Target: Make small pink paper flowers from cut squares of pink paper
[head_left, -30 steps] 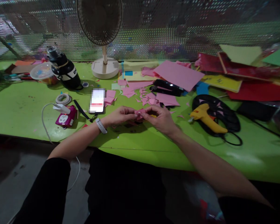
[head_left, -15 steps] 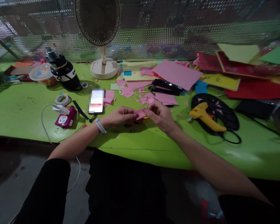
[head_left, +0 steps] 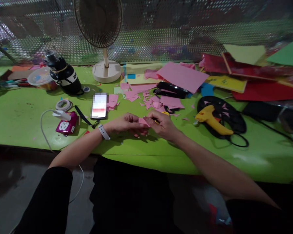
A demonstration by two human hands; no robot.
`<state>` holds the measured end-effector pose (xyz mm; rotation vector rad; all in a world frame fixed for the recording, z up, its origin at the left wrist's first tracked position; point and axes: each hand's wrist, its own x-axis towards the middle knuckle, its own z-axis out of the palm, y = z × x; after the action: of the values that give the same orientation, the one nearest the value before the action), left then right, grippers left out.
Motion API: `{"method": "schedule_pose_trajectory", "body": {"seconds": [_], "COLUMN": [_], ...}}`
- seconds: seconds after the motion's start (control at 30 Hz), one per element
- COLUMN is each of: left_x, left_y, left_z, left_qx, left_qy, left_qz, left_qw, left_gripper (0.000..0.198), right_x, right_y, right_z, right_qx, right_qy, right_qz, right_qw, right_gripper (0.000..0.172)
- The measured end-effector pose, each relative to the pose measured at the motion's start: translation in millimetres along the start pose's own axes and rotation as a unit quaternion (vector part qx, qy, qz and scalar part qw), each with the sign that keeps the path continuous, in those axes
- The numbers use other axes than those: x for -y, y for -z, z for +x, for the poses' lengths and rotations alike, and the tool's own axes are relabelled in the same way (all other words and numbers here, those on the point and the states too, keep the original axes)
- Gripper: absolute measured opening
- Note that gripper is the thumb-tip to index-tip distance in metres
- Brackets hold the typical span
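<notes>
A small piece of pink paper (head_left: 144, 122) is pinched between my two hands just above the green table. My left hand (head_left: 127, 123), a white band on its wrist, grips the paper's left side with thumb and fingers. From the right, my right hand (head_left: 162, 125) presses on the paper with its fingers curled in. A bit of yellow shows by the right fingers; I cannot tell what it belongs to. Pink paper scraps (head_left: 150, 101) lie scattered behind the hands. A black stapler (head_left: 172, 90) rests among them beside a large pink sheet (head_left: 183, 76).
To the right, a yellow glue gun (head_left: 213, 121) lies on a black pad (head_left: 236, 113). On the left are a phone (head_left: 99, 106), a purple power adapter (head_left: 67, 125), a tape roll (head_left: 63, 104) and a black bottle (head_left: 65, 76). A fan (head_left: 106, 71) stands behind.
My right hand has curled more over the pink paper, and less of the paper shows. The whole view has shifted slightly, so the table things appear a little further left.
</notes>
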<state>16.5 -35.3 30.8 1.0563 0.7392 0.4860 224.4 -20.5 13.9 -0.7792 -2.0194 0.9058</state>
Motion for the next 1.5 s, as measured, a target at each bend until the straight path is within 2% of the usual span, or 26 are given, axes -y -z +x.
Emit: {"method": "schedule_pose_trajectory", "body": {"seconds": [0.23, 0.43, 0.57, 0.67, 0.87, 1.03, 1.17, 1.23, 1.37, 1.5], "left_x": [-3, -6, -10, -13, -13, -11, -12, -13, -12, -8], "left_y": [-0.2, 3.5, 4.2, 4.3, 7.2, 10.3, 13.1, 13.3, 11.7, 12.0], "left_z": [-1, -3, -5, -7, -7, -7, -8, -8, -7, -5], "left_qx": [0.019, -0.002, 0.006, 0.011, 0.009, 0.043, 0.063, 0.056, -0.006, 0.021], "left_qy": [-0.024, -0.055, -0.056, -0.037, -0.037, -0.02, -0.003, 0.001, -0.033, -0.026], "left_qz": [0.041, 0.045, 0.069, 0.078, 0.073, 0.104, 0.109, 0.111, 0.116, 0.118], "left_qw": [0.999, 0.997, 0.996, 0.996, 0.997, 0.993, 0.992, 0.992, 0.993, 0.992], "left_gripper": [0.021, 0.021, 0.024, 0.026, 0.027, 0.023, 0.023, 0.024, 0.026, 0.029], "right_x": [6, 12, 11, 9, 10, 12, 13, 13, 10, 5], "right_y": [0, 2, 3, 4, 5, 5, 5, 6, 7, 6], "right_z": [-1, -2, -4, -5, -5, -4, -5, -6, -5, -2], "right_qx": [-0.032, 0.065, 0.098, 0.116, 0.087, 0.084, 0.085, 0.094, 0.082, 0.055], "right_qy": [0.007, -0.055, -0.092, -0.111, -0.077, -0.054, -0.046, -0.063, -0.084, -0.062], "right_qz": [-0.007, 0.038, 0.094, 0.094, 0.046, 0.017, 0.027, 0.054, 0.074, 0.054], "right_qw": [0.999, 0.996, 0.986, 0.983, 0.992, 0.995, 0.995, 0.992, 0.99, 0.995], "right_gripper": [0.045, 0.039, 0.041, 0.042, 0.036, 0.03, 0.031, 0.031, 0.029, 0.028]}}
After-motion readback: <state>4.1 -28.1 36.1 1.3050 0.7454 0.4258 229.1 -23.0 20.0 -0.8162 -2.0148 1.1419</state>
